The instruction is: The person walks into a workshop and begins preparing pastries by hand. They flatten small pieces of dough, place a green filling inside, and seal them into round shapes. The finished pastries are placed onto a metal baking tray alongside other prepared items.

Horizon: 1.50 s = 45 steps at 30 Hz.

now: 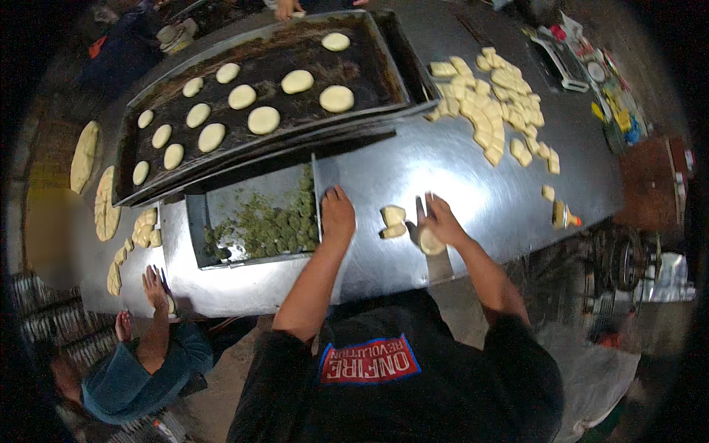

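My left hand [338,215] is beside the right wall of a shallow metal tray [317,198], its fingers curled in. What it holds, if anything, is hidden. Small green balls of filling [289,227] and loose green crumbs lie in that tray. On the steel table, my right hand [441,220] has its fingers stretched forward, with the heel of the palm at a flattened round of dough [430,242]. Just left of it sit a few pale dough pieces [394,216].
A large dark baking tray [244,122] with several flat dough rounds lies beyond. Many cut dough pieces [484,111] are piled far right, near a brush [565,215]. At left, a co-worker's hand [155,288] is near dough strips [114,277]. Another hand [288,7] touches the baking tray's far edge.
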Motion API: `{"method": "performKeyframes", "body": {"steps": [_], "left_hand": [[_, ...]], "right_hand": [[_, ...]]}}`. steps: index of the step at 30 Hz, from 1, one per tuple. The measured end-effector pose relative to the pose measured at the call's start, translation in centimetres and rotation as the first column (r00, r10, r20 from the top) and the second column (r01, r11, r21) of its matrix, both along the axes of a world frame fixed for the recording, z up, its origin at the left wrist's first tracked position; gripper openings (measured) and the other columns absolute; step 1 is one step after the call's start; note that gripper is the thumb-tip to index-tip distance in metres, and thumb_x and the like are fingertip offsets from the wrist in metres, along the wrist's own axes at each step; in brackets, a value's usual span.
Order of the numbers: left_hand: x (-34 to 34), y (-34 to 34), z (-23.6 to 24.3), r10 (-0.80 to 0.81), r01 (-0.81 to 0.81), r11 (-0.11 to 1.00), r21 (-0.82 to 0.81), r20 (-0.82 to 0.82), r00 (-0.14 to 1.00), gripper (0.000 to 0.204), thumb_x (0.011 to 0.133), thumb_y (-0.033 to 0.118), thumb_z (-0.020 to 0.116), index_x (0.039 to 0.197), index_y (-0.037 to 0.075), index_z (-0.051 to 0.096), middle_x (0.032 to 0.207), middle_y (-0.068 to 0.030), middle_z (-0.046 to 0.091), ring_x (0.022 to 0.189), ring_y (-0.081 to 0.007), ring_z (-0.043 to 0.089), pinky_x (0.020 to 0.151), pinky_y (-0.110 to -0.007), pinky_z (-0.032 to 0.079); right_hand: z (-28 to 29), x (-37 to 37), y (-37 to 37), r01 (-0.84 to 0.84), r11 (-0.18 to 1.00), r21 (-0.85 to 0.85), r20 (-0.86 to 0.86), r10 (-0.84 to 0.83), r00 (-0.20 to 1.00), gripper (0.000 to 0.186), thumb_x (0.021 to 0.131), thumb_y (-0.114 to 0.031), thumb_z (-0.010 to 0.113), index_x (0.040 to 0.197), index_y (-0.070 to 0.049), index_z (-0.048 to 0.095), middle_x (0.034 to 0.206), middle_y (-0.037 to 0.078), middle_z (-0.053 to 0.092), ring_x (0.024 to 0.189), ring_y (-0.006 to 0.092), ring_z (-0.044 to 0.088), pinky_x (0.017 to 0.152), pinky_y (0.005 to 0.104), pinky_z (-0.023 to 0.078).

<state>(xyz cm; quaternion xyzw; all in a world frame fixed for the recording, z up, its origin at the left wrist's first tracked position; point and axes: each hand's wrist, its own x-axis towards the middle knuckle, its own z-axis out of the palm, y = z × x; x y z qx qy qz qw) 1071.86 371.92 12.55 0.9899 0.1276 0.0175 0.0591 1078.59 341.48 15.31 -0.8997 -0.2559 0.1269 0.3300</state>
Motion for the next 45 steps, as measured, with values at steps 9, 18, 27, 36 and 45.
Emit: {"method": "performKeyframes", "body": {"steps": [9, 18, 27, 36, 45], "left_hand": [[-6.8, -2.8, 9.9, 0.004, 0.032, 0.77, -0.638, 0.055, 0.998, 0.031, 0.077, 0.013, 0.075, 0.1, 0.003, 0.057, 0.098, -0.0213, 0.055, 0.093, -0.0404, 0.057, 0.078, -0.046, 0.048], [-10.0, 0.7, 15.8, 0.021, 0.105, 0.532, -0.84, 0.137, 0.99, 0.037, 0.079, 0.016, 0.076, 0.106, 0.003, 0.055, 0.091, -0.0189, 0.061, 0.085, -0.0391, 0.061, 0.073, -0.045, 0.05], [-10.5, 2.2, 20.1, 0.079, 0.075, 0.45, -0.89, 0.124, 0.989, 0.049, 0.08, 0.021, 0.076, 0.121, 0.004, 0.054, 0.096, -0.0176, 0.061, 0.09, -0.0348, 0.062, 0.078, -0.04, 0.05], [-9.8, -0.4, 19.2, 0.328, 0.099, 0.175, -0.98, 0.153, 0.932, 0.049, 0.084, 0.017, 0.073, 0.125, 0.0, 0.052, 0.103, -0.0144, 0.065, 0.095, -0.021, 0.063, 0.082, -0.033, 0.05], [-10.8, -4.2, 9.4, 0.327, -0.254, 0.49, -0.834, -0.094, 0.94, 0.045, 0.084, 0.019, 0.073, 0.12, 0.0, 0.056, 0.09, -0.0182, 0.068, 0.088, -0.0318, 0.066, 0.079, -0.04, 0.052]], "right_hand": [[14.7, 1.8, 4.5, -0.44, 0.873, -0.209, -0.559, 0.262, 0.786, 0.041, 0.081, -0.021, 0.068, 0.115, -0.003, 0.053, 0.095, 0.019, 0.066, 0.085, 0.032, 0.067, 0.075, 0.0407, 0.051], [26.7, 19.3, 33.2, -0.497, 0.85, 0.176, 0.621, 0.296, 0.726, 0.027, 0.085, -0.007, 0.058, 0.111, -0.008, 0.064, 0.103, 0.016, 0.067, 0.096, 0.0349, 0.064, 0.082, 0.0453, 0.053], [19.7, 19.6, 38.0, -0.359, 0.919, -0.165, 0.327, 0.394, 0.859, 0.028, 0.091, -0.004, 0.05, 0.113, -0.005, 0.067, 0.109, 0.016, 0.066, 0.102, 0.0322, 0.063, 0.09, 0.0441, 0.049], [20.3, -1.6, 15.9, -0.336, 0.822, 0.459, -0.508, 0.553, 0.66, 0.04, 0.087, -0.003, 0.066, 0.126, -0.004, 0.058, 0.114, 0.009, 0.059, 0.102, 0.0142, 0.056, 0.086, 0.03, 0.048], [24.8, 7.0, 16.5, -0.236, 0.836, 0.495, -0.278, 0.41, 0.869, 0.032, 0.091, -0.019, 0.063, 0.121, -0.006, 0.061, 0.11, 0.005, 0.066, 0.097, 0.0134, 0.059, 0.087, 0.0307, 0.046]]}}
